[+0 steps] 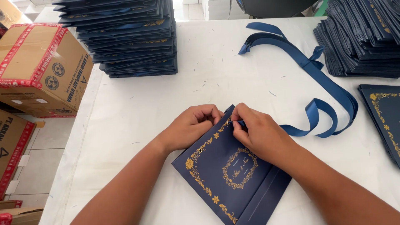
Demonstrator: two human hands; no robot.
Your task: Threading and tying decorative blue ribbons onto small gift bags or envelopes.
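Left hand: the left hand (189, 126) is curled into a loose fist, fingers folded under, knuckles resting on the top edge of the navy paper bag (231, 166).
Right hand: the right hand (260, 133) has thumb and fingertips pinched together on the end of the blue satin ribbon (310, 66) at the bag's top edge; its palm lies on the bag face.
Navy paper bag: flat on the white tabletop (137, 121), near the front edge at centre, turned at an angle; gold floral border and an oval gold emblem on the face; a small eyelet hole (200, 150) in the border.
Blue satin ribbon: runs from the pinch in loops toward the right edge, then back toward the far edge.
Far-left stack: a stack of flat navy bags (129, 37) at the far left corner.
Far-right stack: a second navy stack (362, 37) at the far right corner.
Right edge: a single flat navy bag (385, 116) with gold border.
Cartons: brown cardboard cartons (41, 66) with red tape, off the left edge.
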